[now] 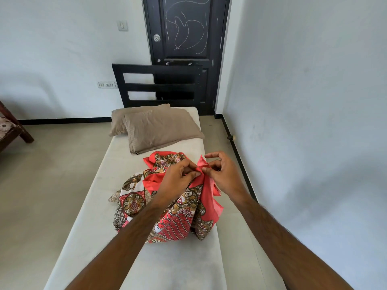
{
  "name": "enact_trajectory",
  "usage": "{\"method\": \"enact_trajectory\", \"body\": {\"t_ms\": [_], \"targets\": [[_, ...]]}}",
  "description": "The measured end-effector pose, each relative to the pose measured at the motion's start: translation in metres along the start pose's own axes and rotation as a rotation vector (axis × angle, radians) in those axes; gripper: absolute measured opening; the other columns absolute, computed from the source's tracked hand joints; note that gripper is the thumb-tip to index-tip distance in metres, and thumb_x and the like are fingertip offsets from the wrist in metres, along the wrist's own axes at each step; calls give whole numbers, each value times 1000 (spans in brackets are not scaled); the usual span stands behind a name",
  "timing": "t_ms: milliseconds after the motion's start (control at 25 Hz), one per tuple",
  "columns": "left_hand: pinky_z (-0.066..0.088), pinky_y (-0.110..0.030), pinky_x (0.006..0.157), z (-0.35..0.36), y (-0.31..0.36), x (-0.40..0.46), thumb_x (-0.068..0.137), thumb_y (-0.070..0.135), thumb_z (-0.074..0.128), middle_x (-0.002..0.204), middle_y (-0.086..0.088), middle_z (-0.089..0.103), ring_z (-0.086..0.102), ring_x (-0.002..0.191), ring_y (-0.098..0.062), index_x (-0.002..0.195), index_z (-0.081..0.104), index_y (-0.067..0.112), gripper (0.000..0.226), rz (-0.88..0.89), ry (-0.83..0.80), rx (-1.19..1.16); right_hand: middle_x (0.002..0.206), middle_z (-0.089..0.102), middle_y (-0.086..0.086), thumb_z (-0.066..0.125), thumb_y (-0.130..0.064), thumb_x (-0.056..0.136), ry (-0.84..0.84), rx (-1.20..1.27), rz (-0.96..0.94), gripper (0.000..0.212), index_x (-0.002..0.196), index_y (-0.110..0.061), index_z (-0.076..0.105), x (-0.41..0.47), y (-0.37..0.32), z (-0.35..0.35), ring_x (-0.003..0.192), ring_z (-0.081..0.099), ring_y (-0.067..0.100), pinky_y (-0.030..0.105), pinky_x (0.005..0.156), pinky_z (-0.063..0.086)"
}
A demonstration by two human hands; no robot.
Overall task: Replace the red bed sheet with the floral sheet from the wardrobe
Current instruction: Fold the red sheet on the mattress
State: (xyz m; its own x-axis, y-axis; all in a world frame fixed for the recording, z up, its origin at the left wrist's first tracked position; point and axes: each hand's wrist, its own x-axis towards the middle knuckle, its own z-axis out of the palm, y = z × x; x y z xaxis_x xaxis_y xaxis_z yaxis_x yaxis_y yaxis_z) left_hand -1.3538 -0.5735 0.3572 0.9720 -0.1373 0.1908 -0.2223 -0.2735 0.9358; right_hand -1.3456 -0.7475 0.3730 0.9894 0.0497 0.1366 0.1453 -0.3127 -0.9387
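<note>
Your left hand (178, 176) and right hand (222, 174) meet over the sheet (173, 214), which lies bunched in a heap on the bare mattress (178, 266), just short of the pillows (159, 128). Both hands pinch the same plain red edge at the top of the heap: the left thumb and fingers are curled onto it, while the right thumb and a finger nip it with the other fingers lifted free. The hem runs away from your right hand, down the heap's right side toward you. To find a corner, you probably need to feed that edge through the right hand, which is nearer to it.
</note>
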Motion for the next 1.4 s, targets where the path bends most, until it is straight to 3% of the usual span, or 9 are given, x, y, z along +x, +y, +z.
{"method": "enact_trajectory", "body": {"t_ms": [80, 280, 480, 600, 760, 920, 1160, 1280, 1400], "targets": [[60, -44, 77, 1, 3, 4, 84, 3, 76, 81, 1, 75, 72, 79, -16, 90, 74, 10, 10, 37, 49, 56, 82, 77, -4, 80, -10, 83, 42, 19, -4, 29, 106, -20, 67, 0, -2, -1, 82, 73, 5, 21, 78, 55], [55, -32, 73, -2, 11, 10, 75, 12, 85, 89, 5, 58, 60, 84, -13, 84, 77, 15, 12, 235, 49, 255, 84, 77, 3, 78, -4, 83, 57, 172, 25, 14, 93, -13, 73, -3, -6, 1, 83, 75, 18, 33, 80, 61], [48, -34, 79, 2, 8, 10, 72, 23, 87, 92, 10, 55, 56, 92, -14, 81, 70, 25, 19, 303, 143, 319, 82, 77, 2, 72, -1, 87, 17, 331, 28, 12, 90, -12, 75, -9, -8, 1, 81, 73, 14, 24, 74, 60], [51, -45, 73, 1, 7, 12, 72, 19, 84, 83, 11, 62, 61, 81, -12, 79, 63, 23, 23, 287, 129, 292, 82, 75, 4, 69, 0, 89, -16, 361, 35, 8, 91, -6, 74, -9, -6, 0, 77, 71, 10, 20, 72, 58], [54, -36, 66, 4, 9, 12, 74, 11, 86, 79, 5, 65, 62, 73, -12, 79, 63, 15, 24, 216, 126, 199, 87, 71, 15, 64, 0, 93, -60, 380, 35, 13, 101, 8, 69, -10, -4, -2, 75, 68, 12, 19, 69, 56], [52, -32, 64, 5, 10, 11, 77, 17, 85, 78, 6, 66, 62, 72, -12, 81, 62, 14, 24, 196, 102, 182, 83, 69, 13, 61, 0, 95, -100, 383, 39, 12, 98, 9, 67, -11, -4, -5, 74, 66, 12, 18, 68, 55], [55, -39, 63, 0, 14, 12, 77, 22, 84, 79, 6, 68, 65, 70, -13, 83, 62, 15, 24, 196, 52, 86, 83, 68, 9, 61, -4, 95, -111, 454, 51, 10, 97, 4, 67, -12, 2, -4, 77, 63, 15, 20, 69, 54], [56, -44, 71, -4, 13, 13, 78, 29, 83, 96, 4, 69, 67, 89, -16, 85, 59, 20, 26, 292, 2, 96, 83, 70, 9, 65, -10, 88, -141, 597, 72, 18, 96, 6, 67, -14, 2, -3, 75, 64, 12, 19, 70, 55], [53, -44, 89, -5, 13, 15, 85, 20, 76, 119, 6, 68, 62, 117, -14, 89, 57, 19, 20, 325, -48, 148, 87, 73, 10, 67, -14, 85, -209, 640, 87, 21, 97, 3, 70, -15, 3, -11, 81, 68, 16, 21, 72, 56]]}}
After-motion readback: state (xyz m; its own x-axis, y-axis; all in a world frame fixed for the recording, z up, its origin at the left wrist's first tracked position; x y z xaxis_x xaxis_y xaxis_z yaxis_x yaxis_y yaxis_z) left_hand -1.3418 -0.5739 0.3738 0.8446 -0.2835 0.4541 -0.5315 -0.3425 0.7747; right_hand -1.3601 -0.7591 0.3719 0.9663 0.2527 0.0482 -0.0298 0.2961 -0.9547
